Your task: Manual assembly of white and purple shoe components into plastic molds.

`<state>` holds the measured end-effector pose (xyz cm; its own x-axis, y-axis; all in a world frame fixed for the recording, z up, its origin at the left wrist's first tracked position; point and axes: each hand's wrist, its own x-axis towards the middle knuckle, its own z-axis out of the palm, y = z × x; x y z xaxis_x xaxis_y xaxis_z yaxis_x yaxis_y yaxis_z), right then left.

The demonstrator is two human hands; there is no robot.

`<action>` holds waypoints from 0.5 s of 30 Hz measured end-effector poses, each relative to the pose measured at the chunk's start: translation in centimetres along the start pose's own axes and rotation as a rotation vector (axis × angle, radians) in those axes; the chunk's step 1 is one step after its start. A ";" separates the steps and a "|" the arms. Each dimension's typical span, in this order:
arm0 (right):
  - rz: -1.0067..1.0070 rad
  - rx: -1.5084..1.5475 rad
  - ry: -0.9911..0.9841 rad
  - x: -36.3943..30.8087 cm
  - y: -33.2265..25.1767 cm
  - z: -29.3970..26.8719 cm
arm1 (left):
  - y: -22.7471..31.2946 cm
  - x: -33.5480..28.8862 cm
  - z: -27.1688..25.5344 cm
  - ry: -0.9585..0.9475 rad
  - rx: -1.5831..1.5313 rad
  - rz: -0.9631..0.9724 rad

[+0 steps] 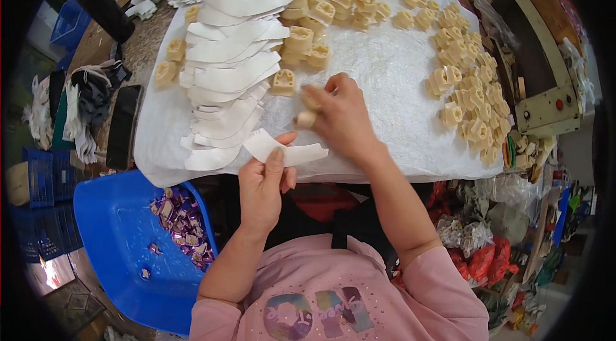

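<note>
Between the thumb and fingers of my left hand [262, 180] is a curved white strip [301, 154], thin and flexible like leather, held just above the table's near edge. My right hand [343, 113] is closed, slightly blurred, on a small beige heel-shaped block [307, 119] close above the strip. A single beige block [283, 82] with hollows in its face sits just beyond my right fingers. Overlapping white strips [221, 81] form a long fanned row to the left of my hands. More beige blocks [300, 39] are heaped beside that row.
The table has a white woven cover [385, 103]. Many beige blocks [478, 103] are piled on its right side. A blue basin [122, 264] with shiny purple pieces [186, 229] stands at lower left. A dark phone [124, 126] lies left of the cover. A cream machine [545, 59] stands right.
</note>
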<state>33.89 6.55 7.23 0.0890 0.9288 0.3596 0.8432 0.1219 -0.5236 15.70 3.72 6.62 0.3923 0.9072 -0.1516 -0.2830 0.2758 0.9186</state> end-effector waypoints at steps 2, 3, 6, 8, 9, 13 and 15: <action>-0.072 -0.213 -0.038 -0.4 0.2 0.2 | 0.2 0.0 0.2 0.008 -0.083 -0.046; 0.034 -0.043 -0.039 -0.3 0.0 0.0 | 0.2 0.1 0.1 0.037 -0.201 -0.070; 0.182 0.185 0.012 -1.4 1.3 -0.4 | 0.8 0.2 0.4 0.090 -0.363 -0.115; 0.218 0.244 0.059 -2.5 2.1 -0.9 | 0.9 0.2 0.3 0.120 -0.410 -0.132; 0.093 0.062 0.138 -3.0 2.3 -1.1 | 0.8 0.2 0.0 0.065 -0.410 -0.102; 0.026 -0.135 0.216 -4.2 2.2 -2.2 | 0.1 -0.2 -0.8 -0.062 -0.350 -0.093; 0.103 0.113 0.194 -5.3 2.2 -3.2 | -0.2 -0.4 -0.4 -0.036 -0.288 -0.078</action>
<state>36.94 0.82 6.63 0.2810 0.8553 0.4354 0.7607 0.0781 -0.6444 15.20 3.44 6.38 0.4519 0.8693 -0.2002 -0.4852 0.4279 0.7626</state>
